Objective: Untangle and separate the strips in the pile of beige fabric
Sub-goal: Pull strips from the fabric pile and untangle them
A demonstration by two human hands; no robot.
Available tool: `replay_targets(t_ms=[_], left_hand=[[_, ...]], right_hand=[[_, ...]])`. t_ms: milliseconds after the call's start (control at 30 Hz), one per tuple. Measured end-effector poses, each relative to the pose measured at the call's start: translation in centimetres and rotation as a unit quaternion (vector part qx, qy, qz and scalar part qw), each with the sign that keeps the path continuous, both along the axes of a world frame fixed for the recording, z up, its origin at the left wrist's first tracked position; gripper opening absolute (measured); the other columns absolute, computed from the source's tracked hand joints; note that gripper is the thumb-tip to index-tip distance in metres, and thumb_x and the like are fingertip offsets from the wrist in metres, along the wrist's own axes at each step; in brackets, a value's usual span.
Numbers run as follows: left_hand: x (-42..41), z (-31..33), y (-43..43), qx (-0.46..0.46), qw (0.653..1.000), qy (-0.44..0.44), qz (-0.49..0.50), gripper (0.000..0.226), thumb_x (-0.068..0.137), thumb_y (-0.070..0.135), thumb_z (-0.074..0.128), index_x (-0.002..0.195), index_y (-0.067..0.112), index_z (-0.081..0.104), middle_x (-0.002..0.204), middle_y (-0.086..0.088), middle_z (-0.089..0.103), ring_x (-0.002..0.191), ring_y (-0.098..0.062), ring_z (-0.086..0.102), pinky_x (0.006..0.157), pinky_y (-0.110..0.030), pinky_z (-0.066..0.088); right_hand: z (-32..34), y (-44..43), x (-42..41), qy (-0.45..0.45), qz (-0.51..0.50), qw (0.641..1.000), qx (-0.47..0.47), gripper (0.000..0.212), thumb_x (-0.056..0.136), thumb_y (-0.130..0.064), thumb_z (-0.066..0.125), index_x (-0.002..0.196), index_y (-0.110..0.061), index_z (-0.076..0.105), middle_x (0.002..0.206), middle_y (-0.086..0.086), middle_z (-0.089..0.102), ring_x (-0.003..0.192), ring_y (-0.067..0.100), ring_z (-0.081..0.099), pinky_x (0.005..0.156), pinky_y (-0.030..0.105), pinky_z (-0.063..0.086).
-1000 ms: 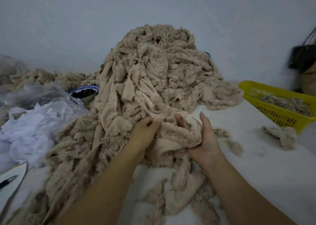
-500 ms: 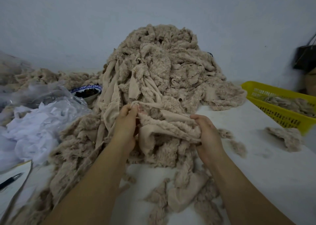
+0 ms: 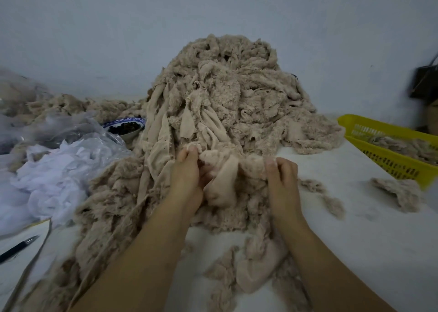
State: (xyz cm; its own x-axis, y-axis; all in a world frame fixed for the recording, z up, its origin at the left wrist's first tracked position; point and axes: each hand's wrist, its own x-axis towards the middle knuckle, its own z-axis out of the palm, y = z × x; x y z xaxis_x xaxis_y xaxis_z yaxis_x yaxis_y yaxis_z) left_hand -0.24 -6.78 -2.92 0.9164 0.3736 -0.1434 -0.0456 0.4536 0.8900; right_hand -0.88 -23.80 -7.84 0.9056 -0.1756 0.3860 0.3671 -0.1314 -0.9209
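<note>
A moment before, my hands had been bunched together low on the front of the pile of beige fabric (image 3: 225,93), buried in one fuzzy wad; now I had drawn them apart and a little higher, so that a single strip (image 3: 227,167) was stretched between them along the foot of the heap. My left hand (image 3: 187,172) was pinched shut on one end of it, fingers (image 3: 189,152) uppermost, and my right hand (image 3: 282,176) was closed on the other end, thumb and fingertips gripping the fleecy edge. The strip's middle sagged and folded down toward me, touching the tangle beneath it, so I judged it was only partly freed, its lower part possibly caught under the heap. The pile itself rose against the wall at the back of the bench (image 3: 355,228), with loose scraps beside it and a yellow basket (image 3: 388,160) to my right holding a few pieces. Nearly all the sorting remained.
</note>
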Motion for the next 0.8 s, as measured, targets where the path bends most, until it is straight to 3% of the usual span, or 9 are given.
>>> replay_targets(t_ms=[67, 133, 267, 367, 433, 500, 600, 667, 800], left_hand=[[0.0, 0.4, -0.6, -0.069, 0.997, -0.018, -0.006, 0.02, 0.106, 0.024, 0.042, 0.102, 0.015, 0.059, 0.063, -0.001, 0.069, 0.047, -0.009, 0.063, 0.044, -0.021, 0.05], [0.1, 1.0, -0.7, -0.122, 0.992, -0.026, -0.019, 0.019, 0.107, 0.022, 0.041, 0.105, 0.014, 0.057, 0.065, -0.003, 0.073, 0.054, -0.012, 0.07, 0.047, -0.021, 0.053], [-0.3, 1.8, -1.2, -0.133, 0.989, -0.016, -0.059, 0.019, 0.106, 0.022, 0.043, 0.112, 0.01, 0.057, 0.065, -0.006, 0.073, 0.055, -0.012, 0.07, 0.046, -0.022, 0.053], [-0.9, 1.6, -1.8, -0.039, 0.993, -0.002, -0.112, 0.021, 0.103, 0.02, 0.049, 0.112, 0.007, 0.062, 0.081, -0.007, 0.076, 0.064, -0.009, 0.071, 0.056, -0.021, 0.056], [-1.5, 0.7, -2.0, 0.035, 0.988, -0.017, -0.152, 0.025, 0.101, 0.025, 0.054, 0.117, 0.008, 0.062, 0.102, -0.01, 0.075, 0.086, -0.015, 0.073, 0.072, -0.026, 0.059], [-2.1, -0.1, -2.2, 0.168, 0.973, -0.006, -0.159, 0.037, 0.096, 0.042, 0.059, 0.119, 0.013, 0.061, 0.111, -0.007, 0.072, 0.099, -0.019, 0.071, 0.083, -0.035, 0.058], [-2.9, -1.2, -2.5, 0.392, 0.911, 0.037, -0.124, 0.051, 0.085, 0.064, 0.061, 0.118, 0.025, 0.059, 0.107, 0.013, 0.066, 0.093, -0.002, 0.063, 0.074, -0.023, 0.051], [-3.0, -1.8, -2.6, 0.498, 0.862, 0.027, -0.091, 0.044, 0.084, 0.067, 0.058, 0.107, 0.03, 0.062, 0.098, 0.016, 0.066, 0.085, 0.001, 0.06, 0.072, -0.023, 0.051], [-2.5, -2.1, -2.7, 0.566, 0.814, -0.083, -0.099, 0.03, 0.091, 0.046, 0.062, 0.069, 0.027, 0.056, 0.073, 0.008, 0.053, 0.063, 0.001, 0.049, 0.056, -0.016, 0.036]], right_hand=[[-0.2, 0.4, -0.4, -0.054, -0.022, 0.997, -0.054, 0.037, 0.089, -0.057, 0.048, 0.087, -0.021, 0.051, 0.101, -0.007, 0.041, 0.084, -0.002, 0.048, 0.073, 0.007, 0.039], [-0.1, 0.5, -0.4, -0.07, -0.019, 0.992, -0.105, 0.036, 0.085, -0.056, 0.047, 0.087, -0.02, 0.051, 0.099, -0.009, 0.042, 0.084, 0.001, 0.049, 0.071, 0.008, 0.04], [-0.2, 1.2, -0.3, -0.067, 0.034, 0.975, -0.209, 0.049, 0.084, -0.044, 0.055, 0.128, -0.022, 0.051, 0.123, -0.012, 0.038, 0.112, -0.009, 0.039, 0.089, -0.001, 0.031], [-0.6, 1.7, 0.0, -0.068, 0.04, 0.962, -0.262, 0.041, 0.09, -0.029, 0.064, 0.126, -0.014, 0.052, 0.127, -0.005, 0.041, 0.12, 0.008, 0.036, 0.101, 0.022, 0.036], [-0.5, 1.6, 0.2, -0.082, 0.001, 0.959, -0.271, 0.013, 0.092, -0.019, 0.064, 0.093, -0.016, 0.051, 0.101, -0.007, 0.043, 0.099, 0.013, 0.036, 0.083, 0.029, 0.036], [-0.6, 1.3, 0.4, -0.081, -0.029, 0.965, -0.249, 0.03, 0.093, -0.015, 0.062, 0.077, -0.023, 0.038, 0.084, -0.011, 0.038, 0.086, 0.013, 0.031, 0.069, 0.028, 0.027], [-0.4, 0.9, 0.6, -0.043, -0.056, 0.981, -0.181, 0.038, 0.096, -0.019, 0.058, 0.072, -0.026, 0.029, 0.077, -0.007, 0.036, 0.075, 0.013, 0.03, 0.059, 0.023, 0.027], [-0.7, 0.6, 1.0, 0.014, -0.048, 0.989, -0.14, 0.037, 0.098, -0.026, 0.056, 0.072, -0.022, 0.031, 0.074, -0.003, 0.036, 0.068, 0.012, 0.032, 0.055, 0.021, 0.027], [-0.7, 0.2, 1.4, 0.074, -0.006, 0.995, -0.07, 0.038, 0.1, -0.034, 0.053, 0.07, -0.018, 0.036, 0.061, -0.004, 0.036, 0.046, 0.004, 0.034, 0.044, 0.017, 0.031]])
